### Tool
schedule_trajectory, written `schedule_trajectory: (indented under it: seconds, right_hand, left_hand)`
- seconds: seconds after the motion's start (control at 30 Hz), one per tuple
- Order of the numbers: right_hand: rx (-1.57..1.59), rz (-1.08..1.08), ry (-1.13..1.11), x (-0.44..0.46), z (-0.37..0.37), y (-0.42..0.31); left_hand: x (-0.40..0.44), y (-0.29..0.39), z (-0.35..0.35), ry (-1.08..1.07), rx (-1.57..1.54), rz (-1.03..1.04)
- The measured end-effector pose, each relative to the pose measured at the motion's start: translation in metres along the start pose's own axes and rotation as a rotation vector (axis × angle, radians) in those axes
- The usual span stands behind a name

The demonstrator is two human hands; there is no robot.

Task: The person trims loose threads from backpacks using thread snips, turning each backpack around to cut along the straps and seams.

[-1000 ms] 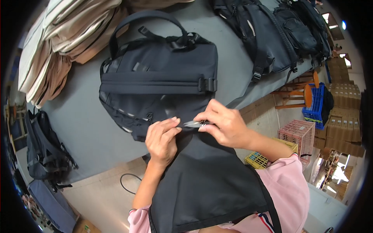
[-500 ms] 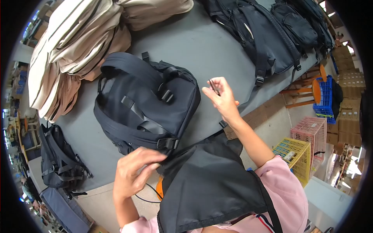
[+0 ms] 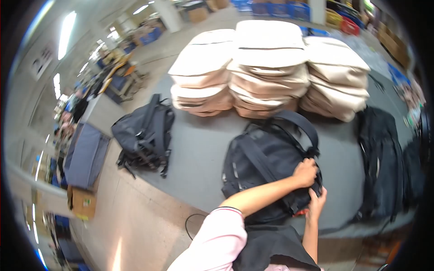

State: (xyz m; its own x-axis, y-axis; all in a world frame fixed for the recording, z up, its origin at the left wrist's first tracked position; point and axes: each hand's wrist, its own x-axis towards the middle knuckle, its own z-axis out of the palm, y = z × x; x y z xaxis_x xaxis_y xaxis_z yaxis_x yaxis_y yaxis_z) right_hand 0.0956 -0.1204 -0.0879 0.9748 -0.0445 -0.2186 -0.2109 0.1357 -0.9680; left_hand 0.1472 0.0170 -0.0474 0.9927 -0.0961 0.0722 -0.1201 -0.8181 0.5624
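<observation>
A black backpack [image 3: 257, 158] stands in front of me on the grey table, its looped strap arching up at the top right. My left hand [image 3: 306, 173] reaches across it, with fingers closed on its right edge. Just below, my right hand [image 3: 317, 202] is wrapped against the same side, thumb up along the edge. The fingertips of both hands are partly hidden by the bag and blurred. A small orange-red item [image 3: 300, 212] shows beside my right hand; its kind is unclear.
Stacked beige backpacks [image 3: 269, 54] line the far side of the grey table [image 3: 199, 162]. Another black backpack [image 3: 143, 135] lies at the left edge, and more black bags [image 3: 382, 162] lie at the right. A cardboard box [image 3: 82, 202] is on the floor at left.
My view has swung up and left. Both hands, apart before, are now together at the backpack's right side. The small dark tool earlier in my right hand is no longer visible.
</observation>
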Motion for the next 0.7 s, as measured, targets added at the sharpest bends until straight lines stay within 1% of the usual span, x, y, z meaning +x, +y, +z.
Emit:
schedule_trajectory:
  seconds: [0.03,0.07,0.1,0.17,0.2,0.27,0.3,0.4,0.43,0.53,0.57,0.63,0.67,0.7]
  right_hand:
    - [0.012,-0.008,-0.008,0.0,0.002,-0.001]
    - [0.089,0.01,-0.01,0.0,0.004,-0.002]
    - [0.082,-0.028,-0.047,0.003,0.002,0.002]
    - [0.044,0.035,-0.098,0.006,-0.003,-0.007]
    - [0.041,0.049,-0.121,0.008,-0.006,-0.009]
    - [0.013,0.04,-0.087,0.005,0.002,-0.017]
    - [-0.001,0.035,-0.068,0.003,0.004,-0.021]
    - [0.011,0.056,-0.131,0.003,0.01,-0.034]
    - [0.043,0.076,-0.22,0.008,0.008,-0.04]
    - [0.218,0.18,-0.493,0.014,-0.006,-0.062]
    - [0.264,0.208,-0.54,0.007,0.003,-0.068]
    - [0.336,0.252,-0.549,-0.019,0.02,-0.097]
    - [0.368,0.25,-0.555,-0.019,0.018,-0.086]
    - [0.328,0.297,-0.545,-0.022,0.021,-0.09]
  left_hand:
    - [0.002,-0.004,0.004,-0.015,-0.034,-0.016]
    - [0.007,-0.008,0.007,-0.031,-0.074,-0.024]
    - [0.011,-0.012,0.009,-0.038,-0.112,-0.035]
    - [0.013,-0.017,0.005,-0.034,-0.181,-0.033]
    - [0.013,-0.024,0.01,-0.002,-0.208,0.047]
    - [0.013,-0.034,0.008,0.004,-0.207,0.175]
    - [0.008,-0.027,-0.012,-0.007,-0.144,0.261]
    - [-0.001,-0.019,-0.046,0.072,0.009,0.401]
    - [-0.005,-0.013,-0.064,0.137,0.05,0.489]
    - [-0.021,0.021,-0.122,-0.068,-0.08,0.317]
    - [-0.025,0.03,-0.133,-0.092,-0.255,0.315]
    - [-0.04,0.047,-0.147,-0.09,-0.3,0.218]
    - [-0.042,0.042,-0.132,-0.033,-0.368,0.137]
    - [-0.052,0.039,-0.132,0.038,-0.41,0.026]
